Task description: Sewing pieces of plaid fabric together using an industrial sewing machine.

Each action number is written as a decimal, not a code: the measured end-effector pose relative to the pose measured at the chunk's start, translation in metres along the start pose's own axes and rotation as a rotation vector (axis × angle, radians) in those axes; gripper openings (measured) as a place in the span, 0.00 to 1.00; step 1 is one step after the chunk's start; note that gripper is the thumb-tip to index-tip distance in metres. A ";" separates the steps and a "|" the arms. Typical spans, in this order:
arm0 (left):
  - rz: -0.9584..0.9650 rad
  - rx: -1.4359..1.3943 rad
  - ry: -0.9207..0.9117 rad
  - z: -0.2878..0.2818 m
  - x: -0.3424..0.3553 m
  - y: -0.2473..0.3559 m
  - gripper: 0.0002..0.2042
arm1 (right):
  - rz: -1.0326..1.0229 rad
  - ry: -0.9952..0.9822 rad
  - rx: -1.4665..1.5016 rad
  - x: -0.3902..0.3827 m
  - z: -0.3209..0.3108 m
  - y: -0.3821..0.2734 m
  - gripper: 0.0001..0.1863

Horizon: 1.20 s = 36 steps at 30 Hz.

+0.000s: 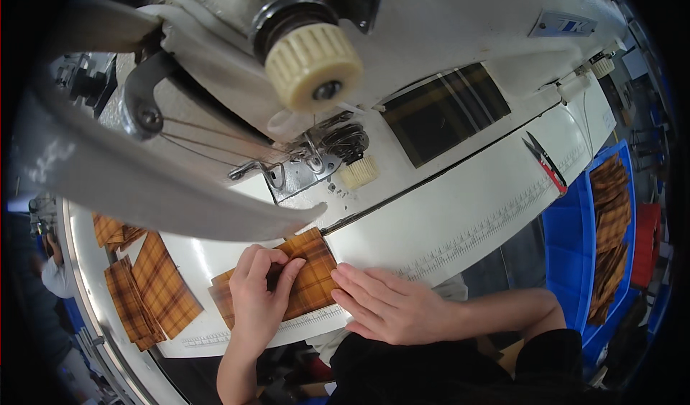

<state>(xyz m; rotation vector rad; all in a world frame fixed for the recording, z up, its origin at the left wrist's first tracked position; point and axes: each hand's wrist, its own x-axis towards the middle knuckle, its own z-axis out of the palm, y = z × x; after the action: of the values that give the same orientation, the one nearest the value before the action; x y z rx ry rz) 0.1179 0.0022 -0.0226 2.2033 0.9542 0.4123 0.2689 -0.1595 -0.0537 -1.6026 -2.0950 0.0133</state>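
Has plaid pieces (167, 284) leftmost on the white table (402, 232). Rests the left hand (257, 293), thumb and fingertips close, on the plaid cloth (315, 288), also on the table; cannot tell whether pinching. Lays the right hand (384, 306), straight-fingered, at the cloth's right edge.

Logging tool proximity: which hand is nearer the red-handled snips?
Right. The right hand is at the right edge of the plaid cloth, below-left of the snips; the left hand is farther left, on the cloth.
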 end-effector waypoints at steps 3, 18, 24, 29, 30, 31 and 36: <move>0.216 0.108 0.034 0.002 0.002 -0.001 0.07 | -0.020 -0.020 -0.013 0.001 -0.001 0.000 0.27; 0.549 0.323 -0.176 0.005 0.059 -0.042 0.18 | -0.103 -0.079 -0.095 0.046 -0.020 0.069 0.31; 0.448 0.321 -0.267 0.008 0.072 -0.056 0.11 | -0.148 -0.012 -0.167 0.056 -0.010 0.082 0.32; 0.477 0.333 -0.245 0.007 0.076 -0.062 0.11 | -0.093 -0.010 -0.171 0.055 -0.011 0.081 0.30; 0.479 0.336 -0.241 0.006 0.076 -0.062 0.11 | -0.092 -0.003 -0.174 0.055 -0.011 0.081 0.30; 0.478 0.335 -0.239 0.007 0.077 -0.061 0.12 | -0.094 0.002 -0.174 0.056 -0.012 0.081 0.29; 0.478 0.348 -0.247 0.008 0.078 -0.062 0.13 | -0.085 0.025 -0.159 0.058 -0.013 0.081 0.28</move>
<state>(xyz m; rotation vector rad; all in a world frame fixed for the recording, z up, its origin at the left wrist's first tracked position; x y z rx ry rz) 0.1439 0.0861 -0.0706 2.7274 0.3781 0.1852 0.3367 -0.0856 -0.0449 -1.5920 -2.1901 -0.2068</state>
